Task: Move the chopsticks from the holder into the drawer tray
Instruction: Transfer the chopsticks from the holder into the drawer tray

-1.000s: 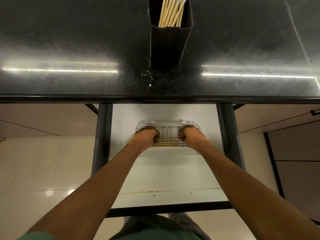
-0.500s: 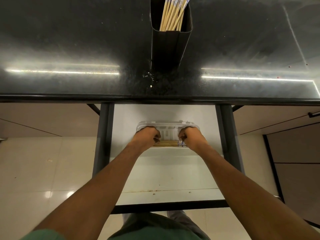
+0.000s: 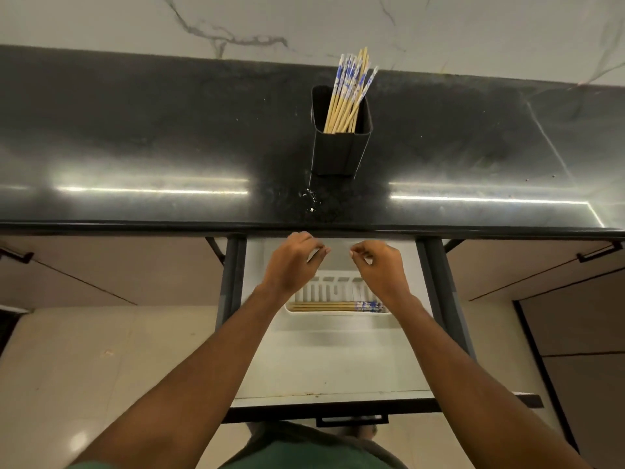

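Note:
A black rectangular holder (image 3: pixel 340 148) stands on the dark countertop (image 3: pixel 169 147), with several wooden chopsticks (image 3: pixel 348 93) with blue-and-white tops leaning in it. Below the counter edge, an open white drawer (image 3: pixel 324 360) holds a white tray (image 3: pixel 338 318). A few chopsticks (image 3: pixel 334 306) lie flat across the tray's front slot. My left hand (image 3: pixel 292 262) and my right hand (image 3: pixel 380 265) hover above the tray, just under the counter edge. Both have loosely curled fingers and nothing in them.
A marble-patterned wall (image 3: pixel 304 25) rises behind the counter. Dark metal drawer rails (image 3: pixel 231 282) run on both sides. Closed cabinet fronts with black handles (image 3: pixel 598 253) flank the drawer. A small wet patch (image 3: pixel 311 199) lies in front of the holder.
Both hands have let go of the chopsticks in the tray and risen toward the counter edge. The view has tilted up, showing the whole holder and the wall.

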